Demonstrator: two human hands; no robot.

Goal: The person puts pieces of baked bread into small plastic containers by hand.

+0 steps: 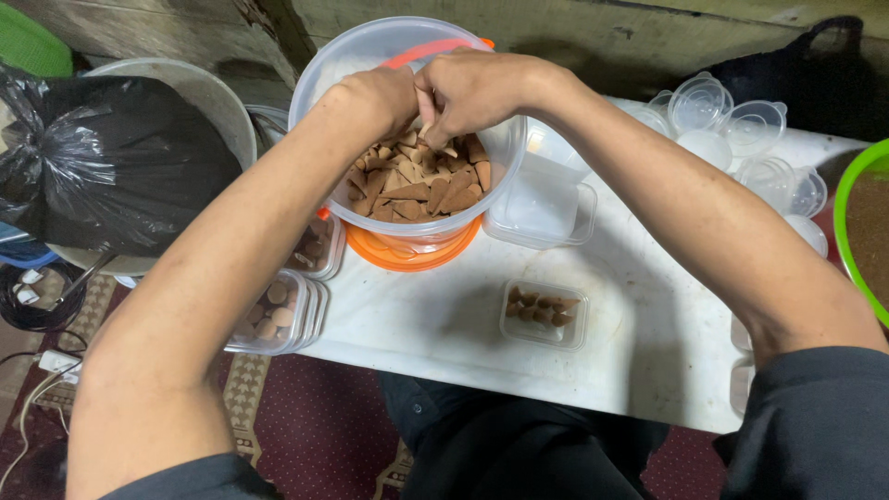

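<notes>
Sitting at the far left, a black plastic bag (102, 157) fills a pale tub; the left hand (375, 93) and right hand (477, 88), fingers bunched together, pinch small brown cones (417, 190) inside the round clear plastic tub (505, 148); a small clear rectangular box (544, 315) lies nearby; clear cups (732, 120) stand far right.

home packing spot | low white table (444, 324) | patterned rug (306, 426) | stacked clear tubs (732, 120)

Both arms reach forward, left hand (375, 97) and right hand (477, 93) touching, fingers curled.
</notes>
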